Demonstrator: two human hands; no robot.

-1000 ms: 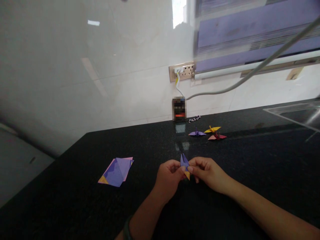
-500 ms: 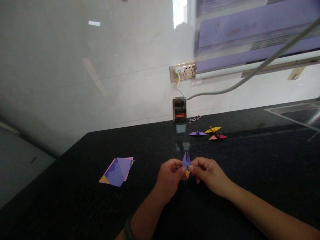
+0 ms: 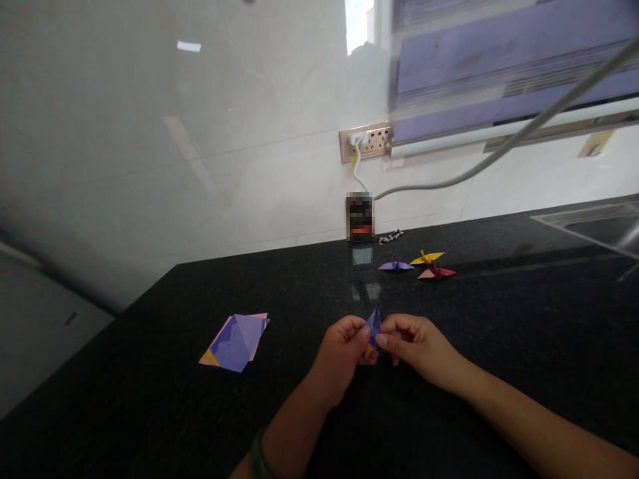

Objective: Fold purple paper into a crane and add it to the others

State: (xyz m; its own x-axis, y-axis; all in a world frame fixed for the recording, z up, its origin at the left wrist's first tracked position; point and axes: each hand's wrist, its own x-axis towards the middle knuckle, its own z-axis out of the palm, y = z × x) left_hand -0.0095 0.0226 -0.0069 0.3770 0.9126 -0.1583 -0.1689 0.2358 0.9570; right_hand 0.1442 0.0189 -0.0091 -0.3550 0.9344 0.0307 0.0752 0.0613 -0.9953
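A small folded origami paper [image 3: 374,322], purple with a yellow-orange lower part, is held upright between my two hands above the dark counter. Two narrow points stick up at its top. My left hand [image 3: 345,346] pinches its left side, the thumb lying across the front and hiding part of it. On the right edge, my right hand [image 3: 412,342] pinches the paper between thumb and fingers. Beyond the hands sit three finished paper cranes: a purple crane [image 3: 396,266], a yellow crane [image 3: 427,257] and a red-pink crane [image 3: 437,273].
Loose sheets of purple and pink paper [image 3: 234,342] lie to the left on the black counter [image 3: 150,346]. A blurred-out dark box [image 3: 360,218] leans at the wall, beside a beaded string [image 3: 391,237]. Above are a socket [image 3: 364,142] and a grey cable [image 3: 479,169]. A sink edge [image 3: 574,226] is far right.
The folded paper has turned and tilted slightly, so its two points look narrower. My left thumb has moved up over its front, covering more of the yellow part.
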